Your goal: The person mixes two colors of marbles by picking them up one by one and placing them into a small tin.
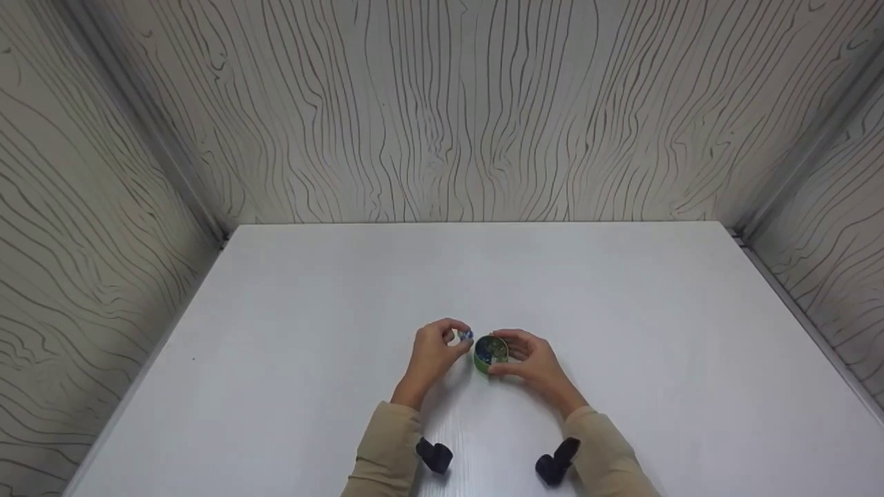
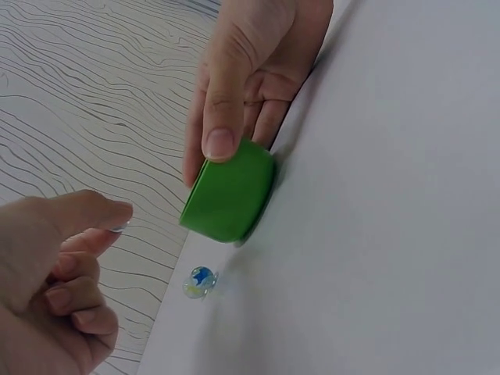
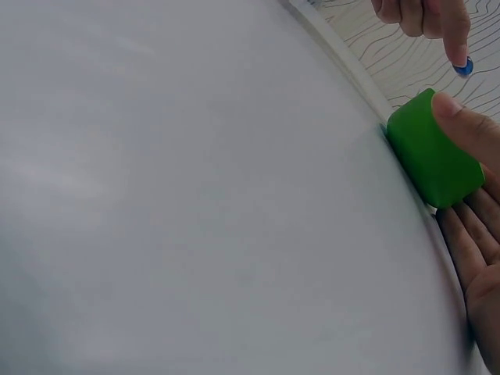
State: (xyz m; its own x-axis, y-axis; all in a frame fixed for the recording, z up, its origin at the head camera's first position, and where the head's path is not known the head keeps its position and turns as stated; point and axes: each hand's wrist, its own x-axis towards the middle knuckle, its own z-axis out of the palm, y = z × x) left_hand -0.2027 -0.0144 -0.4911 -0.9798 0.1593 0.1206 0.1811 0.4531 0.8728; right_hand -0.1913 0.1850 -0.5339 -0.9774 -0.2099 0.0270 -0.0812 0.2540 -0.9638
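Note:
My left hand point(image 1: 434, 351) pinches a small glass marble point(image 3: 464, 67) between thumb and index finger, just left of a small green cup point(image 1: 481, 366). In the left wrist view only a sliver of that marble shows at the fingertips. A clear marble with blue and yellow inside point(image 2: 201, 282) appears low beside the cup, against the white tabletop. My right hand point(image 1: 535, 362) grips the cup from the right, thumb on the near side and fingers around the far side. The cup stands on the table, and several blue and green marbles seem to lie inside, too small to tell apart.
The white table point(image 1: 311, 297) stretches out around both hands. Wood-grain patterned panels point(image 1: 442, 110) rise at the back and both sides. A black wrist camera point(image 1: 435, 455) is strapped to the left sleeve, and another camera point(image 1: 556, 462) to the right one.

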